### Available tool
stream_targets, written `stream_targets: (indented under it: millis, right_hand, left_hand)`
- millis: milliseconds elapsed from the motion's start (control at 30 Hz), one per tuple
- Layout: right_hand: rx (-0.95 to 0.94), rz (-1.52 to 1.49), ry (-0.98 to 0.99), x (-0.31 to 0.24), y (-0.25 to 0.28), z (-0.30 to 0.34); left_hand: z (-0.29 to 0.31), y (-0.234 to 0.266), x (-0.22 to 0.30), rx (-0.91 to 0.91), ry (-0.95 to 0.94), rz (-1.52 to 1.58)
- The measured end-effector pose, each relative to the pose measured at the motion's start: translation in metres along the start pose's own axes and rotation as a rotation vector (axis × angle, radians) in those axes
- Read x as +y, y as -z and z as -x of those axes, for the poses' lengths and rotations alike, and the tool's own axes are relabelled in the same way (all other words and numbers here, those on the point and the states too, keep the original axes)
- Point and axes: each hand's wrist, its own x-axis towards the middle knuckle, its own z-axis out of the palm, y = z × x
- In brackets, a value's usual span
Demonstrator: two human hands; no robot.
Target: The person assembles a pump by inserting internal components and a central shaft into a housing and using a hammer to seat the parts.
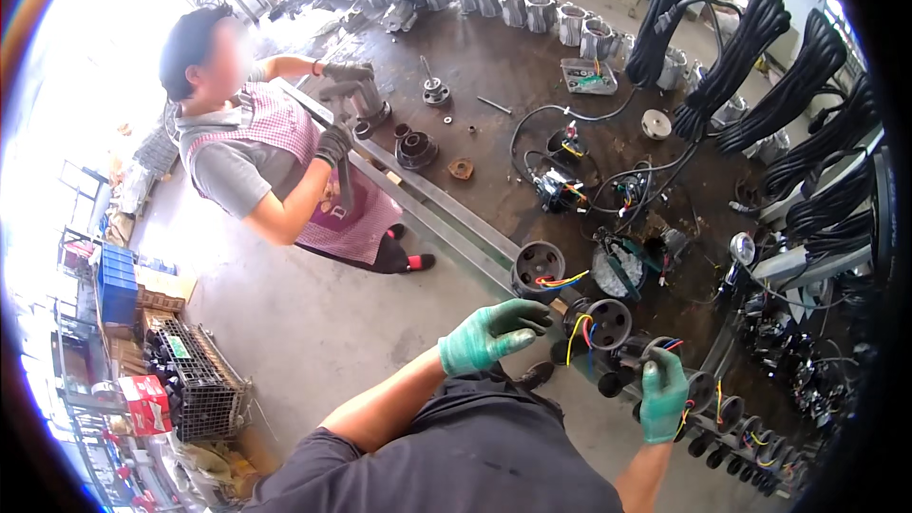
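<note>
In the lower middle of the frame, the left hand [489,334], in a green glove, hovered with loosely curled fingers and a released grip, holding nothing, just beside a round black motor housing [538,268] with coloured wires coming out of it. In the lower right, the right hand [662,395], also in a green glove, had its grip clenched around a small black motor part [632,353] with coloured wires, at the near edge of the dark desk [503,66]. A row of similar black parts [750,437] continued toward the lower right corner. In the upper left, a co-worker [256,161] in a checked apron held a tool at the desk with dark gloves. Bundles of black cables [750,47] hung in the upper right.
</note>
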Motion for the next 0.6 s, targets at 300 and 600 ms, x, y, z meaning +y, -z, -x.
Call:
stream_targets:
  millis: [300, 600]
  right_hand:
    - [0.278, 0.096, -0.095, -0.023, -0.021, 0.025]
    - [0.300, 0.356, -0.065, -0.065, -0.071, 0.017]
  left_hand:
    - [-0.051, 0.030, 0.010, -0.243, -0.138, -0.160]
    - [-0.063, 0.077, 0.008, -0.269, -0.055, -0.090]
